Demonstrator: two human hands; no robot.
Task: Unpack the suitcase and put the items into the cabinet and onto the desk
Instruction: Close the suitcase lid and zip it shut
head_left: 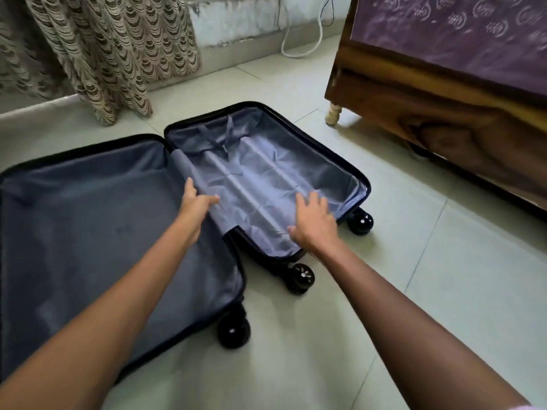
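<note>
A dark hard-shell suitcase (365,184) lies open flat on the tiled floor, both halves lined in grey-blue fabric. No items show in either half. A loose lining flap (207,184) hangs over the hinge between the halves. My left hand (195,202) sits at that flap, thumb and fingers around its edge. Over the near end of the right half hovers my right hand (310,223), fingers spread and straight, resting on or just above the lining. Elastic straps (225,134) lie at the far end of the right half.
A wooden bed (429,93) with a purple patterned cover stands at the right. A patterned curtain (103,54) hangs at the back left. A white cable (299,51) loops on the floor by the wall. Black suitcase wheels (300,276) stick out toward me.
</note>
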